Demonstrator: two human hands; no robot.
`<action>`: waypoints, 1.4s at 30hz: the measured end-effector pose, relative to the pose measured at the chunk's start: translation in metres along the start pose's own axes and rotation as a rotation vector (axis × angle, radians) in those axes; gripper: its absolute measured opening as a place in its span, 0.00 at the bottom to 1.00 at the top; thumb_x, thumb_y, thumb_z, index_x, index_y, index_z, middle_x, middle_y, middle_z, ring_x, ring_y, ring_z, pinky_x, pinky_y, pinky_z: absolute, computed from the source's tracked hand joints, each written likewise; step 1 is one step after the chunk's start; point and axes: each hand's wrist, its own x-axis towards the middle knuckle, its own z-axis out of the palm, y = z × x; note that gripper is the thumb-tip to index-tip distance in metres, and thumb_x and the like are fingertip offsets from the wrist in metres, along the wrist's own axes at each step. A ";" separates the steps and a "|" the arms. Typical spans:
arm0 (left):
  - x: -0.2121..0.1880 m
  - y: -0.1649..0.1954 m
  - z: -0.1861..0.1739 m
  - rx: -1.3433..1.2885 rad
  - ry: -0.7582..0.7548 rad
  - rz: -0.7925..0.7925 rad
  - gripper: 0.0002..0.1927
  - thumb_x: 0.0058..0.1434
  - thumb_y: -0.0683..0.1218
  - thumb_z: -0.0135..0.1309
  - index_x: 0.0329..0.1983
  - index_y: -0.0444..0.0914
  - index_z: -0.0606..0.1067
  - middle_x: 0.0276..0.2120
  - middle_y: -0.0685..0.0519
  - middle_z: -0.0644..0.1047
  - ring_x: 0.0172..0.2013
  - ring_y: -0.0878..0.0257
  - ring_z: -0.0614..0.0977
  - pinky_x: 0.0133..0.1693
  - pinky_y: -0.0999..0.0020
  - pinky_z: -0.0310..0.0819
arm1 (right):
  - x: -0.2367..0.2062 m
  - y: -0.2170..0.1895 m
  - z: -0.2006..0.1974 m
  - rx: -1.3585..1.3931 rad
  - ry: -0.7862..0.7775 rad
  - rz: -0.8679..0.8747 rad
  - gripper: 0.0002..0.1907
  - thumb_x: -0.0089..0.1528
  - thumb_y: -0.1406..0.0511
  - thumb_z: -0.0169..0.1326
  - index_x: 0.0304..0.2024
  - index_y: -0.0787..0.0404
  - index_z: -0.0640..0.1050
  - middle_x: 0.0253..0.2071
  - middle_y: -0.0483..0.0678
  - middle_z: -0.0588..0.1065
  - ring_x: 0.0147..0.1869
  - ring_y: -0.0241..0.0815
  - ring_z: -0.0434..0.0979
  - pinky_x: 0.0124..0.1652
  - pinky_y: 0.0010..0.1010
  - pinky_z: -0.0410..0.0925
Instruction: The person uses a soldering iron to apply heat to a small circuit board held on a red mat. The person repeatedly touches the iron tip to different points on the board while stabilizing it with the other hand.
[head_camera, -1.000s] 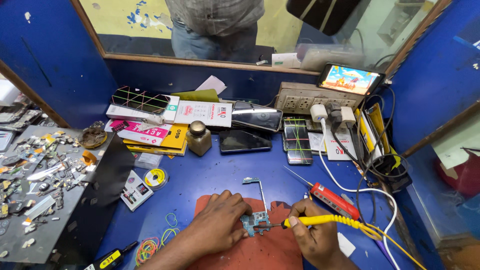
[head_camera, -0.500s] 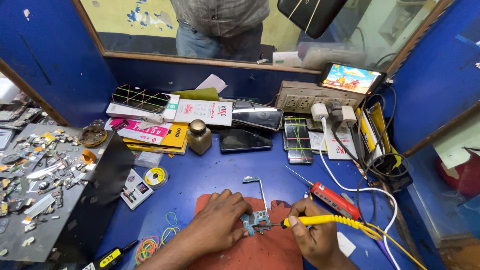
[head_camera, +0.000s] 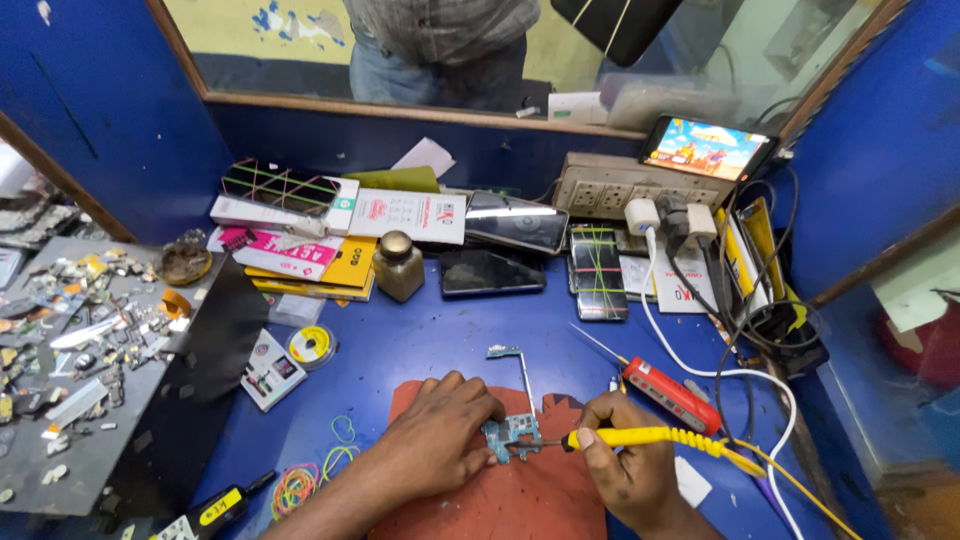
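Observation:
My left hand (head_camera: 440, 440) presses down on a small blue-green circuit board (head_camera: 513, 430) that lies on a red-brown mat (head_camera: 520, 495). My right hand (head_camera: 625, 465) grips a yellow-handled soldering iron (head_camera: 650, 436), its metal tip touching the board's lower right edge. A thin flex strip runs up from the board to a small connector (head_camera: 505, 352). The iron's yellow cord trails off to the lower right.
A red tool (head_camera: 672, 396) lies right of the mat. Phones (head_camera: 492, 272), boxes and a small bottle (head_camera: 398, 265) crowd the back. A power strip (head_camera: 630, 190) with plugs and cables sits at right. Loose parts cover a grey tray (head_camera: 70, 330) at left. A person stands behind the window.
None of the hands or objects has visibly moved; only the view has shifted slightly.

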 end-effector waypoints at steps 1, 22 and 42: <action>-0.001 0.000 0.001 0.001 0.006 0.006 0.19 0.52 0.48 0.67 0.45 0.41 0.77 0.42 0.53 0.74 0.47 0.53 0.72 0.47 0.56 0.63 | -0.001 -0.001 0.000 -0.007 -0.003 0.005 0.05 0.62 0.66 0.55 0.32 0.61 0.75 0.24 0.42 0.73 0.26 0.29 0.65 0.27 0.24 0.61; -0.001 0.000 0.001 0.002 0.000 0.001 0.21 0.50 0.49 0.68 0.45 0.40 0.76 0.43 0.52 0.73 0.48 0.52 0.72 0.48 0.55 0.63 | -0.002 0.010 -0.002 -0.021 -0.005 0.032 0.04 0.61 0.67 0.55 0.32 0.61 0.75 0.23 0.42 0.71 0.25 0.29 0.64 0.26 0.23 0.60; -0.002 0.002 0.000 -0.013 -0.019 -0.028 0.20 0.51 0.50 0.68 0.45 0.41 0.77 0.43 0.54 0.74 0.48 0.55 0.72 0.48 0.56 0.63 | 0.001 0.005 -0.002 -0.005 -0.004 -0.005 0.04 0.61 0.67 0.54 0.32 0.62 0.75 0.25 0.42 0.74 0.27 0.28 0.68 0.27 0.22 0.64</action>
